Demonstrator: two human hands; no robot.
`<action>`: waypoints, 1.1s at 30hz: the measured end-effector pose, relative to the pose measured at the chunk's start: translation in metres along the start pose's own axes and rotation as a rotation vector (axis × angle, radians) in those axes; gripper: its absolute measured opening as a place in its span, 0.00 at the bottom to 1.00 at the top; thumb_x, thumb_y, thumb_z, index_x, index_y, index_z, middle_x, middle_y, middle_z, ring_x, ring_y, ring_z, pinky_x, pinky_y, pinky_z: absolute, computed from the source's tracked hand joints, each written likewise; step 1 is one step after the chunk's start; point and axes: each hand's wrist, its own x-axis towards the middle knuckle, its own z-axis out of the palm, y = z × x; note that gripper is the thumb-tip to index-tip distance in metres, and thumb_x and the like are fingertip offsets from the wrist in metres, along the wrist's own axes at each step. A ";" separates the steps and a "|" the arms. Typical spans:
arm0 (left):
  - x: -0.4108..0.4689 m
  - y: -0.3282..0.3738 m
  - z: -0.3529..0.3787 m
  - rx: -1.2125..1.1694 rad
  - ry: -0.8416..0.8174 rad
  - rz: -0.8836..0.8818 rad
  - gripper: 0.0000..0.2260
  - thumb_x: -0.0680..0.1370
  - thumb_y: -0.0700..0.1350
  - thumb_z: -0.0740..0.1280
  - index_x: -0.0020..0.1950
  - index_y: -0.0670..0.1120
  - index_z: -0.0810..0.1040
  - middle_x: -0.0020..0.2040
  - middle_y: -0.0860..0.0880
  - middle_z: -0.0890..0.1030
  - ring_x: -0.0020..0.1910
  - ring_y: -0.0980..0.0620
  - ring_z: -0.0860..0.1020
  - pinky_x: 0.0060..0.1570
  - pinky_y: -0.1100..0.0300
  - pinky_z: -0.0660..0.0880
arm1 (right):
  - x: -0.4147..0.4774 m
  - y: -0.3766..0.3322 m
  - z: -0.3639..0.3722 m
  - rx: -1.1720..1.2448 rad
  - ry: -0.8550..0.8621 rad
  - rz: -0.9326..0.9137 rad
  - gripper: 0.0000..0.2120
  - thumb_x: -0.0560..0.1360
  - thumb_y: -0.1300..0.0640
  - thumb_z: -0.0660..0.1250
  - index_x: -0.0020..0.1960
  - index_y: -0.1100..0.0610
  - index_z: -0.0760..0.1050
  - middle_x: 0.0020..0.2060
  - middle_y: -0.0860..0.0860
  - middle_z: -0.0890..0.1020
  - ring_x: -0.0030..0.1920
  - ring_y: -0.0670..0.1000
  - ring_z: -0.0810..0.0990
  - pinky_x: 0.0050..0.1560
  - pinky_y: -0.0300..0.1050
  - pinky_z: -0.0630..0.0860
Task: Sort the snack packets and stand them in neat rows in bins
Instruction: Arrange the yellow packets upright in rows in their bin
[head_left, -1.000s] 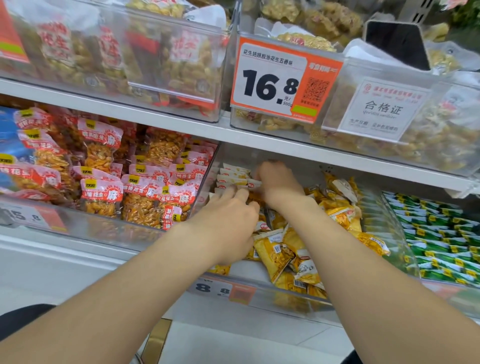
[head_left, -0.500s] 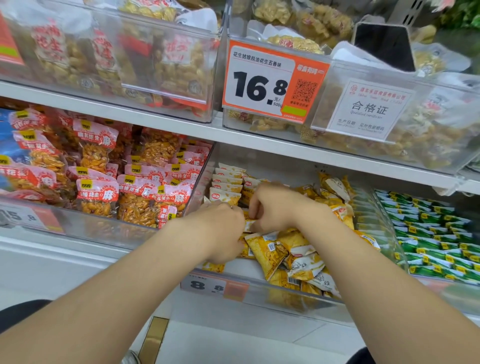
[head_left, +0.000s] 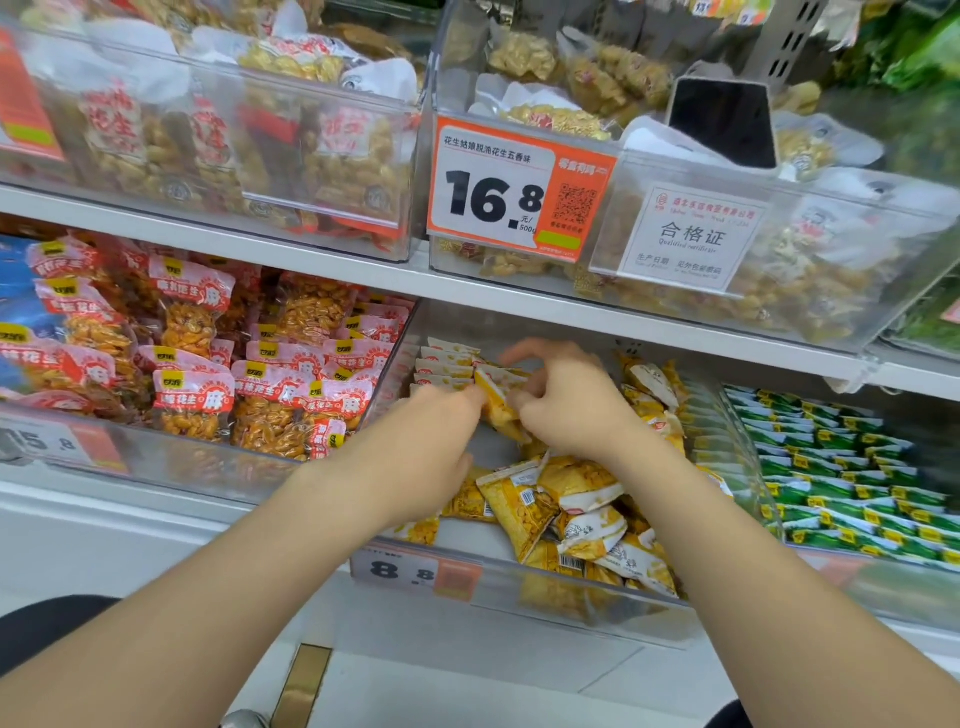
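In the middle clear bin (head_left: 545, 597) of the lower shelf: two hands meeting at one yellow packet (head_left: 500, 402).

The right hand (head_left: 566, 405) pinches the yellow packet by its right edge, with thumb and curled fingers closed on it and the index finger lifted. The packet is tilted, lying just left of that hand's fingertips and above the bin floor. The left hand (head_left: 431, 457) reaches in from the left, its outstretched fingertips at the packet's left edge; blur hides whether they pinch it or only touch it. Just behind the packet, a row of upright packets (head_left: 447, 364) stands along the bin's left wall at the back. A loose heap of yellow packets (head_left: 571, 514) lies below and right of the hands, toward the front wall. Red peanut packets (head_left: 192, 400) fill the neighbouring bin on the left and green packets (head_left: 831, 467) the one on the right.
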 end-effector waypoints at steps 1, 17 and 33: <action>0.000 0.003 0.000 -0.050 0.031 0.000 0.14 0.80 0.48 0.70 0.61 0.51 0.70 0.51 0.48 0.77 0.52 0.42 0.80 0.48 0.46 0.79 | -0.008 -0.005 -0.005 0.169 0.020 0.053 0.16 0.77 0.59 0.69 0.61 0.42 0.78 0.43 0.53 0.85 0.46 0.54 0.86 0.51 0.51 0.83; -0.011 0.018 -0.020 -0.876 0.046 -0.205 0.14 0.77 0.39 0.77 0.59 0.52 0.82 0.49 0.51 0.88 0.48 0.50 0.87 0.51 0.50 0.85 | -0.059 -0.012 -0.036 0.441 -0.088 -0.011 0.12 0.76 0.44 0.76 0.59 0.41 0.84 0.40 0.49 0.83 0.40 0.47 0.81 0.43 0.45 0.77; -0.005 0.010 -0.018 -0.530 0.135 -0.173 0.07 0.76 0.49 0.79 0.53 0.53 0.86 0.46 0.54 0.86 0.44 0.56 0.85 0.51 0.52 0.83 | -0.053 -0.002 -0.032 0.451 -0.137 -0.015 0.11 0.75 0.55 0.79 0.57 0.53 0.85 0.44 0.50 0.89 0.45 0.50 0.89 0.49 0.48 0.86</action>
